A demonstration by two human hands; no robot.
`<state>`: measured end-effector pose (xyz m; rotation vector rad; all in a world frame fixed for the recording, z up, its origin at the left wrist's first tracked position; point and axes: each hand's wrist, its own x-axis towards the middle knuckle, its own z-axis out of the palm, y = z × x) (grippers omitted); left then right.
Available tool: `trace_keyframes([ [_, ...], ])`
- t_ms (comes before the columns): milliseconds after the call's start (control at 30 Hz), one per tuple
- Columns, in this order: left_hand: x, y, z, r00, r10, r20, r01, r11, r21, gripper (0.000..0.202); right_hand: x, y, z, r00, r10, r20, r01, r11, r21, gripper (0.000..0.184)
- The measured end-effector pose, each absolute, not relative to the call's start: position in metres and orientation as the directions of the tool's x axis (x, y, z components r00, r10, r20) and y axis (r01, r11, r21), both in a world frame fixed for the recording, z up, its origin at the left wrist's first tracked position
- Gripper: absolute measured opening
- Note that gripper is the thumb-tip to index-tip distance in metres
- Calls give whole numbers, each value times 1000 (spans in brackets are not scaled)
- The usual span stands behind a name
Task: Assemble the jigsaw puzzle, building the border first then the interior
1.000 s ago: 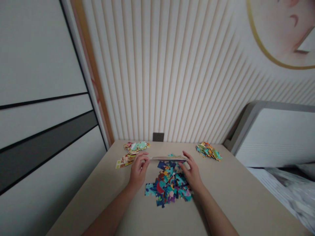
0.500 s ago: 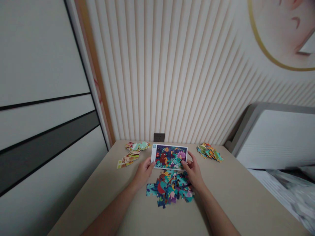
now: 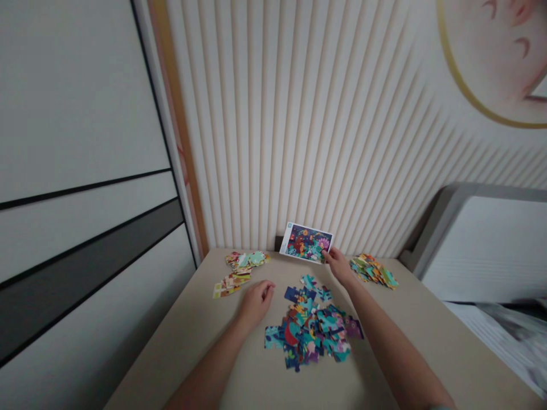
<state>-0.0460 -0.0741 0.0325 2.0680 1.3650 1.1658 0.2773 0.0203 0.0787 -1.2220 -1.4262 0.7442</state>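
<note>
My right hand point(image 3: 339, 266) grips the lower right corner of a colourful picture card point(image 3: 306, 242) and holds it up near the ribbed wall at the back of the table. My left hand point(image 3: 256, 298) rests on the beige table point(image 3: 205, 341) with fingers loosely curled and nothing in them. Between my forearms lies a heap of loose blue and teal puzzle pieces point(image 3: 311, 329).
A pile of pale green and orange pieces point(image 3: 245, 260) and a short joined strip point(image 3: 231, 282) lie at the back left. Another multicoloured pile point(image 3: 373, 269) sits at the back right. A grey bed headboard point(image 3: 482, 239) stands to the right of the table.
My left hand let go of the card and dropped to the table. My right hand carried the card up and back toward the wall. The view shifted a little.
</note>
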Motion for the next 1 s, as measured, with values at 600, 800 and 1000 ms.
trace_keyframes([
  [600,-44,-72,27,210,921,330,566,-389,727,24,274,96,26,107,981,163,652,55,-756,31],
  [800,-45,-72,28,222,920,322,598,-389,701,23,287,75,34,160,978,137,670,-6,-742,51],
  [1000,-45,-73,31,283,912,298,640,-411,650,22,312,-4,19,126,985,117,663,4,-749,48],
])
